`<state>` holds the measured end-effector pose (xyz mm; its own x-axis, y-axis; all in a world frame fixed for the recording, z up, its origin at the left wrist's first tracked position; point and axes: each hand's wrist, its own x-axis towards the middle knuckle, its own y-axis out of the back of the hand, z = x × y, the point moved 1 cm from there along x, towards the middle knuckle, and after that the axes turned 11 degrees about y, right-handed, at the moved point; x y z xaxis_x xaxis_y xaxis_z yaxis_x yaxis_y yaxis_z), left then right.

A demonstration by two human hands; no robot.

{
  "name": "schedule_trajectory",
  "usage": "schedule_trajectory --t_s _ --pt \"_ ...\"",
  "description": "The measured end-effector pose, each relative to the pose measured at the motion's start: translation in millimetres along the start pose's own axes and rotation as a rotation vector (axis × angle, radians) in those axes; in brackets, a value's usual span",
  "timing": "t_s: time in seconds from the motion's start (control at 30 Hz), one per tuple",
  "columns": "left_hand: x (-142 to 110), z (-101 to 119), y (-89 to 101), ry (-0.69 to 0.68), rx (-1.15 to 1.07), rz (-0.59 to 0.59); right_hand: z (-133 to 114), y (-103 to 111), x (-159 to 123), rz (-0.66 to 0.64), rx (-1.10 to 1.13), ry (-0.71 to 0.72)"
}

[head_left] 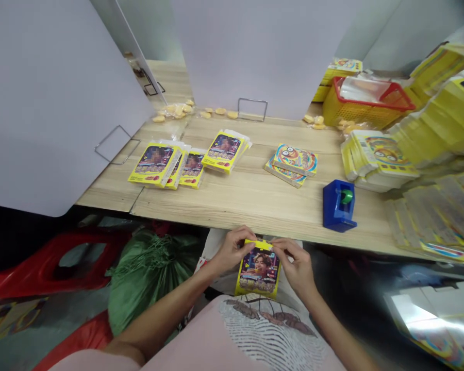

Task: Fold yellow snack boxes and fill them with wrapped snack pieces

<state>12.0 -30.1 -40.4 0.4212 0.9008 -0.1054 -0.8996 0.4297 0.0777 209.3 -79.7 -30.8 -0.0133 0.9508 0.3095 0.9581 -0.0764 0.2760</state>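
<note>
A yellow printed box [259, 268] rests upright against my lap, below the table's front edge. My left hand [235, 251] pinches its top left corner between thumb and fingers. At the top right corner, my right hand [292, 253] grips the same box in a like way. Both thumbs press near the upper flap. On the table ahead lies a group of similar yellow boxes [154, 164], with another small stack [225, 151] to its right. Farther right are two flat colourful packs [295, 158], one partly on the other.
A blue tape dispenser [338, 206] with green tape stands near the front edge. Stacked cartons [382, 154] and a yellow basket with a red rim [371, 105] fill the right. White panels [263, 56] stand behind. Below left are a green sack [150, 273] and a red stool [50, 268].
</note>
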Motion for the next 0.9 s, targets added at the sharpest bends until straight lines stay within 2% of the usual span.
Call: schedule_trajectory --t_s 0.1,0.17,0.2,0.27,0.33,0.37,0.43,0.5,0.6,0.7,0.87,0.9 --pt "-4 -4 -12.5 0.152 -0.195 -0.001 -1 -2 -4 0.056 0.008 -0.030" --pt "-5 -5 -17.5 0.247 -0.255 0.041 4 8 -3 0.078 0.024 -0.063" --pt "-4 -5 -18.6 0.281 -0.274 0.069 8 17 -1 0.134 0.009 -0.076" --pt "-1 -9 -19.0 0.340 -0.321 0.077 21 48 8 0.365 -0.097 -0.088" --pt "4 -15 -18.5 0.391 -0.367 0.030 34 87 19 0.648 -0.250 -0.097" --pt "5 -17 -18.0 0.409 -0.391 0.003 40 106 26 0.741 -0.304 -0.114" --pt "7 -19 -16.6 0.427 -0.435 -0.042 53 135 38 0.783 -0.346 -0.174" --pt "6 -18 -14.7 0.429 -0.454 -0.067 63 150 50 0.715 -0.344 -0.231" --pt "1 -12 -13.1 0.414 -0.430 -0.009 73 153 61 0.670 -0.348 -0.234" --pt "-3 -11 -16.6 0.396 -0.405 0.068 77 145 63 0.727 -0.343 -0.199" --pt "-5 -13 -26.3 0.383 -0.343 0.064 78 132 56 0.860 -0.313 -0.087" --pt "-2 -10 -26.2 0.382 -0.339 0.056 78 129 52 0.853 -0.276 -0.057"
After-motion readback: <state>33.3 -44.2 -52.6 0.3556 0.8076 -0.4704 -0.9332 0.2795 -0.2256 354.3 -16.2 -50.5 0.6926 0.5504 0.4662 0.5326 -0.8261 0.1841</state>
